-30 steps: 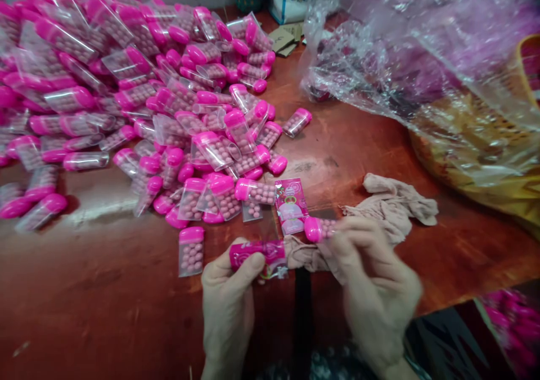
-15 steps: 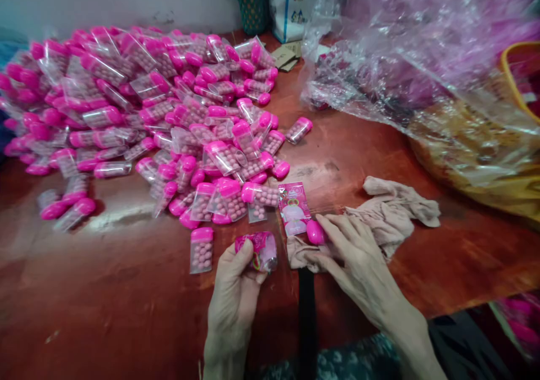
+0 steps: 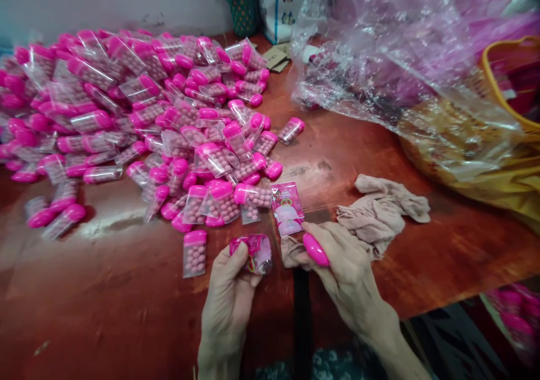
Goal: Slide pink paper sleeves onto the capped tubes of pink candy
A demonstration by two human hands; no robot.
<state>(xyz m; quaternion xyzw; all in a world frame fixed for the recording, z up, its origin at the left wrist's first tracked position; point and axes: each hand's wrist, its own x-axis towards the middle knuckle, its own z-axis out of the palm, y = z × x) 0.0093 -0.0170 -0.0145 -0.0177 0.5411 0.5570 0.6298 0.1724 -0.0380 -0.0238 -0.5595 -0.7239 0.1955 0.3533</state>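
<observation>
Between thumb and fingers, my left hand [image 3: 230, 278] pinches a curled pink printed wrapper [image 3: 255, 251] just above the table. My right hand [image 3: 348, 262] is wrapped round a small container whose bright pink cap [image 3: 315, 249] points toward the left; its body is hidden by my fingers. Under that hand lies part of a beige cloth [image 3: 292, 251]. Just beyond it, a flat pink printed wrapper [image 3: 287, 208] rests on the table. One clear container with a pink cap and pink balls [image 3: 194, 254] lies by itself left of my left hand.
A large heap of pink-capped containers [image 3: 139, 104] covers the back left. At the right stand a yellow basket [image 3: 491, 76] and crumpled clear plastic [image 3: 379, 59]. A crumpled beige cloth [image 3: 379, 211] lies right of my right hand. Bags [image 3: 280, 8] stand at the back wall.
My right hand has closed round the pink-capped container and picked it up, tilting its cap. The left hand still holds the wrapper. The whole view has shifted slightly.
</observation>
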